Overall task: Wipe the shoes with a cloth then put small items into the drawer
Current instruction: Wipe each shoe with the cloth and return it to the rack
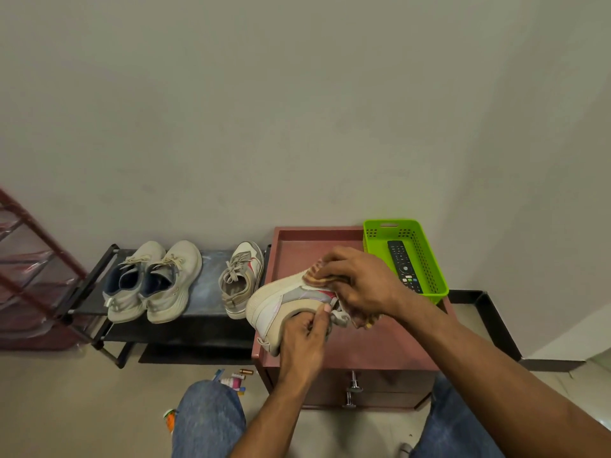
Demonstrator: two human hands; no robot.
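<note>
Plain grey wall fills the far half of my view, and below it a low black shoe rack (211,320) sits on the floor at left with a reddish-brown drawer cabinet (390,345) at right. I treat the cabinet top as my table, since it gives me a raised place to work just above my knees.

My left hand (302,342) holds the pale sneaker (281,302) from underneath, thumb and fingers curled round its near edge, tilting it on its side so the upper faces me. My right hand (360,285) presses the striped cloth (317,274) onto the shoe's top, fingers bent over the bunched fabric; the rest of the cloth hangs down past the heel. That split lets one grip steady while the other rubs.

On the rack wait a grey pair (153,280) at left and the matching single sneaker (241,279) just beside the cabinet. A green basket (429,256) at the far right of the table holds a black remote (404,266).

Small items (233,380) lie on the floor near my left knee, close below the drawer handles (353,388). I judge that both drawers are closed and wiping is under way.
</note>
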